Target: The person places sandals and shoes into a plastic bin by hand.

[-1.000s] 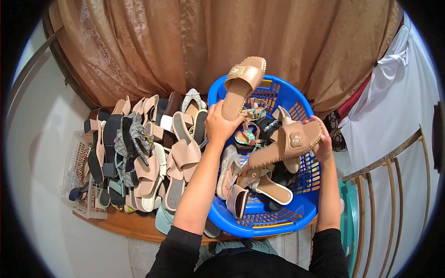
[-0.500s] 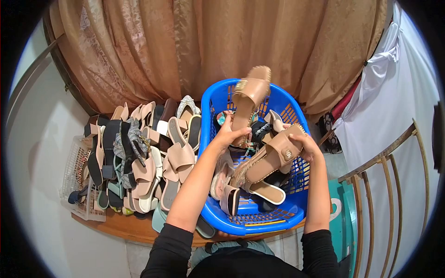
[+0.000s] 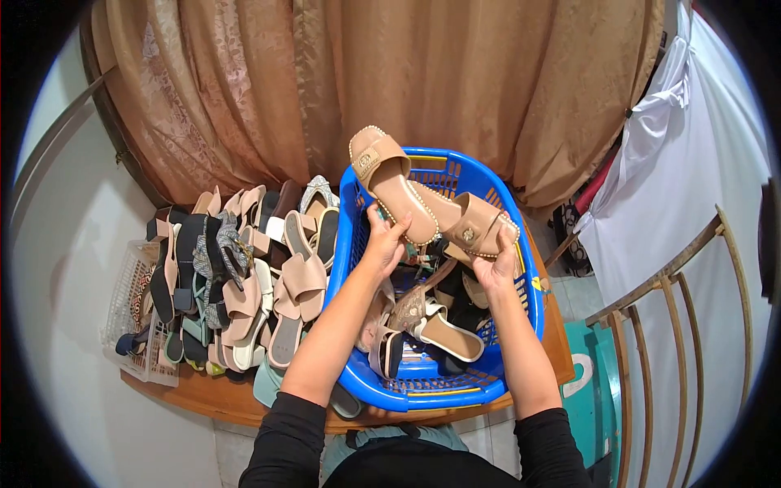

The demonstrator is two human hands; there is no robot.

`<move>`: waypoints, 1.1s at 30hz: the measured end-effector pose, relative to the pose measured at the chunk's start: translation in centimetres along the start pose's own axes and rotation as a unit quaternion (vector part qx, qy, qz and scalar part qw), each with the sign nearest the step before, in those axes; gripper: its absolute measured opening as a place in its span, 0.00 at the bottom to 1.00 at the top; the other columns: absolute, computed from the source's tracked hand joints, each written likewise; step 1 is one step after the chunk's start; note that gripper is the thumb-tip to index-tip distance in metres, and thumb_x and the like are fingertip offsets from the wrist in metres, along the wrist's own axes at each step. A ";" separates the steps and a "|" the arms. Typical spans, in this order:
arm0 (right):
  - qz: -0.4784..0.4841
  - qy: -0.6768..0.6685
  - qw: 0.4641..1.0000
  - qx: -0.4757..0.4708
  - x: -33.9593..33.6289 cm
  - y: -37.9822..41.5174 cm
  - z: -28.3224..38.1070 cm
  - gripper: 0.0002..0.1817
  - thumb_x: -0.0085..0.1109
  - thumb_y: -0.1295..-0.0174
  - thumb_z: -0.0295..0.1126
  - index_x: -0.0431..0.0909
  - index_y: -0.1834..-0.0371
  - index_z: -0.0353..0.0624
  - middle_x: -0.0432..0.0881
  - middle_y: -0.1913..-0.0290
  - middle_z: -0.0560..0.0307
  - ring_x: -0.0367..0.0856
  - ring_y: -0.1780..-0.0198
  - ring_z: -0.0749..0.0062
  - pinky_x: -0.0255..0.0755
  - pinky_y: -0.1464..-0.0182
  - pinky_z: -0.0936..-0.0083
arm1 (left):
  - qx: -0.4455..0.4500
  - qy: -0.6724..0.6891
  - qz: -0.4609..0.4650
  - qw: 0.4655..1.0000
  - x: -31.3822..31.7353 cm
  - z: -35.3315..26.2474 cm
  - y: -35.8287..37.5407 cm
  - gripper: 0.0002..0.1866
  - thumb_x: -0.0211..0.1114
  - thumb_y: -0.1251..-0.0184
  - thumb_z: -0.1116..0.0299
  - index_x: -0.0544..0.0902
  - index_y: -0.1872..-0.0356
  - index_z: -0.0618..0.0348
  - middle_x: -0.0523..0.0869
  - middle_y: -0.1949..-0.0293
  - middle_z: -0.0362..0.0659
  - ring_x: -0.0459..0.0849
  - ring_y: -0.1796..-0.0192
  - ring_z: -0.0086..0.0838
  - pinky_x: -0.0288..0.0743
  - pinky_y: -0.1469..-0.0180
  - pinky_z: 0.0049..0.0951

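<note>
Sandals, a tan pair with beaded edges, are up over the blue basket [image 3: 382, 397], one in each hand. I judge this to be a handling step, with both sandals raised and displayed. Shifting either one would call for a firm hold and clearance over the rim.

The first sandal [image 3: 394, 183] points its open toe to the upper left, sole side tilted down, its long axis running down and right to the heel. The left hand [image 3: 386, 244] grips it near that heel, thumb on the footbed. The second sandal [image 3: 476, 224] lies flatter, toe to the lower right, its heel end partly hidden behind the first. The right hand [image 3: 496, 264] is closed on its toe end, beside the strap.

Below them I see a white-edged sandal [image 3: 449, 337] among other shoes in the basket. Left of it, a shoe pile [image 3: 305, 278] covers much of the table [image 3: 557, 342], before a brown curtain [image 3: 439, 81].
</note>
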State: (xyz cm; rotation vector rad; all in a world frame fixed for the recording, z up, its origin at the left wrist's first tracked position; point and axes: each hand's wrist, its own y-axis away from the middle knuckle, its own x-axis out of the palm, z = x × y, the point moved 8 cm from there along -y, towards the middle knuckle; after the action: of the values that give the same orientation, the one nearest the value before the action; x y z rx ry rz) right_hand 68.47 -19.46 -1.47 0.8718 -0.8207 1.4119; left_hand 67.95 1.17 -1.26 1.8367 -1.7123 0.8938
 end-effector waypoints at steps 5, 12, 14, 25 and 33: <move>0.067 0.025 0.997 0.012 1.8 0.6 -0.7 0.23 0.51 0.36 0.45 0.62 0.38 0.60 0.69 0.40 0.57 0.67 0.39 0.58 0.65 0.41 0.50 | 0.045 -0.034 0.000 0.998 0.2 -1.1 0.2 0.36 0.62 0.39 0.75 0.47 0.39 0.47 0.59 0.40 0.47 0.63 0.38 0.36 0.65 0.39 0.44; 0.065 0.015 0.996 0.051 1.4 0.4 -2.1 0.24 0.54 0.37 0.44 0.62 0.39 0.59 0.69 0.40 0.55 0.66 0.38 0.58 0.63 0.39 0.50 | 0.076 -0.039 -0.076 0.993 -1.2 -0.9 0.3 0.35 0.65 0.41 0.75 0.51 0.39 0.52 0.65 0.42 0.48 0.68 0.41 0.36 0.66 0.41 0.37; 0.056 0.017 0.998 0.036 1.6 0.5 -2.2 0.24 0.54 0.37 0.42 0.62 0.39 0.58 0.69 0.40 0.55 0.67 0.38 0.58 0.62 0.38 0.52 | 0.066 -0.027 -0.082 0.994 -1.3 -0.8 0.4 0.35 0.65 0.41 0.76 0.52 0.38 0.53 0.68 0.43 0.47 0.70 0.42 0.35 0.68 0.43 0.34; 0.051 0.068 0.996 0.000 2.8 1.7 -1.5 0.21 0.55 0.38 0.35 0.63 0.42 0.53 0.71 0.44 0.55 0.70 0.42 0.62 0.69 0.43 0.61 | 0.042 -0.292 -0.132 0.946 0.0 1.0 2.4 0.40 0.73 0.50 0.60 0.56 0.41 0.57 0.66 0.48 0.53 0.66 0.45 0.39 0.59 0.41 0.37; 0.050 0.047 0.997 0.031 1.7 1.2 -2.3 0.23 0.55 0.38 0.36 0.62 0.40 0.52 0.71 0.45 0.54 0.70 0.42 0.60 0.68 0.42 0.59 | 0.130 -0.572 -0.279 0.761 -0.2 -2.3 3.8 0.56 0.81 0.74 0.48 0.56 0.44 0.64 0.59 0.49 0.56 0.58 0.45 0.47 0.52 0.39 0.43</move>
State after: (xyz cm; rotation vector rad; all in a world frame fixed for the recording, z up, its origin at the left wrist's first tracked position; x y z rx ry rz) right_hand 67.25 -16.71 -0.99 0.8156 -0.7606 1.5611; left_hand 63.84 2.56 -0.15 3.1907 -1.3504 -0.4236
